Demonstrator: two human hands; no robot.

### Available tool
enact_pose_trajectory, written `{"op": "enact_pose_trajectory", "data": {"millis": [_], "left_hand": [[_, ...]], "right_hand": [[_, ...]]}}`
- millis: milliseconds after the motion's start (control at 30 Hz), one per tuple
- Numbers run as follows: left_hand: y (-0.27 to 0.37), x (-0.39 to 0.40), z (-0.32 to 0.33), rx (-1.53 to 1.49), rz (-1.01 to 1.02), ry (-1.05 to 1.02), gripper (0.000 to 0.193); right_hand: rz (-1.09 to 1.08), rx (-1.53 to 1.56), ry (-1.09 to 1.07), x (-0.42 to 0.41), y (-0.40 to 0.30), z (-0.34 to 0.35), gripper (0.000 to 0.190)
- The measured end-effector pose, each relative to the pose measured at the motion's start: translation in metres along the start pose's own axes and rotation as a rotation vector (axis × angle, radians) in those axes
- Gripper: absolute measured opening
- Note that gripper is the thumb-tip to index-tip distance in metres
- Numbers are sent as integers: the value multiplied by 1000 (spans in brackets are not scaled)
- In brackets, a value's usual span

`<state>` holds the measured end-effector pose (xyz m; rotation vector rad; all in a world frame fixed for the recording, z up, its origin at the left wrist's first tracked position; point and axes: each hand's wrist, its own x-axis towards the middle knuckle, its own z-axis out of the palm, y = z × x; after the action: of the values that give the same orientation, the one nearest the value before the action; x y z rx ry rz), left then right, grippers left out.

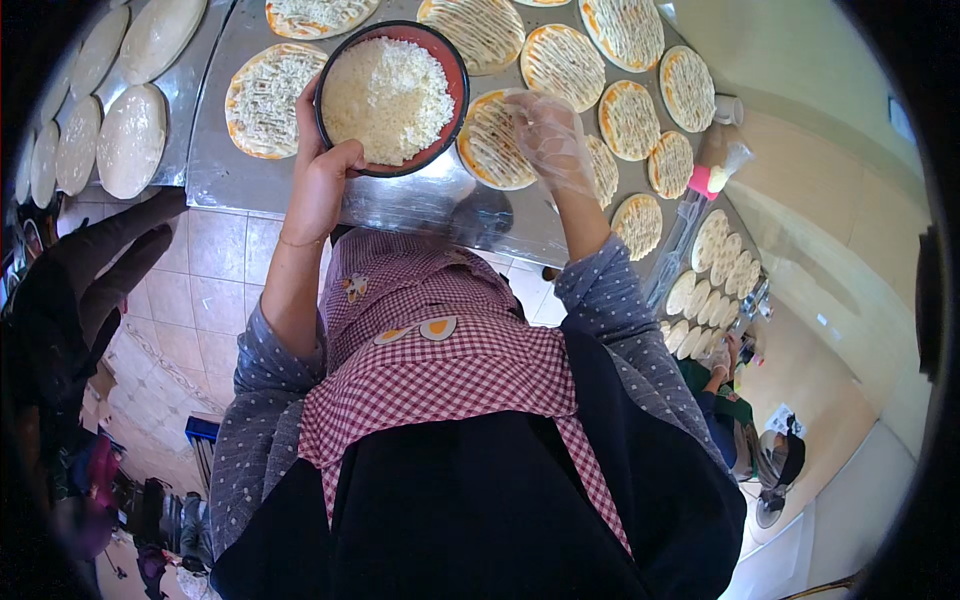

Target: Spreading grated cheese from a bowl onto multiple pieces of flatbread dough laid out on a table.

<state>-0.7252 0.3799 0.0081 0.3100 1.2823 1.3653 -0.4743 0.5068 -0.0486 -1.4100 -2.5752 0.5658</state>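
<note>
My left hand (319, 165) grips the near left rim of a round bowl (459, 75), red inside with a dark edge. Grated white cheese (409, 94) fills much of it, with a finer, yellowish part on the left. My right hand (551, 142), in a clear plastic glove, hangs over the right side of a pizza (491, 146) striped with white sauce. Its fingertips point down and are bunched; whether they hold cheese cannot be told. Left of the bowl lies a pizza thickly strewn with white shreds (270, 101). More striped pizzas (562, 67) lie behind and to the right.
Plain dough rounds (133, 142) lie on a metal table at the left. The steel worktop (240, 180) ends before my apron. At the right stand a pink-banded container (703, 182) and rows of small dough rounds (709, 240), with co-workers (731, 420) beyond.
</note>
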Motion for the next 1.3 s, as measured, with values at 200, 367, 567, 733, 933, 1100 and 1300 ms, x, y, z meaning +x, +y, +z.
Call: {"op": "enact_pose_trajectory", "data": {"millis": [200, 367, 567, 733, 933, 1100, 1300], "left_hand": [[-1, -1, -9, -4, -3, 24, 83], [-3, 0, -11, -6, 21, 24, 84], [-2, -1, -9, -14, 31, 32, 88], [-5, 1, -11, 19, 54, 22, 87], [-6, 1, -11, 64, -2, 17, 86], [-8, 0, -4, 86, 19, -10, 85], [-17, 2, 11, 104, 36, -76, 84]], "right_hand": [[-81, -36, -132, 1, -22, -1, 23], [-191, -73, -84, -12, -31, 0, 23], [-106, 116, -87, -36, -38, -8, 24], [-22, 106, -115, -43, -45, -19, 26], [128, 207, -40, -47, -42, -13, 28], [139, 212, -10, -40, -51, -18, 23], [104, 455, 160, -30, -66, -39, 23]]}}
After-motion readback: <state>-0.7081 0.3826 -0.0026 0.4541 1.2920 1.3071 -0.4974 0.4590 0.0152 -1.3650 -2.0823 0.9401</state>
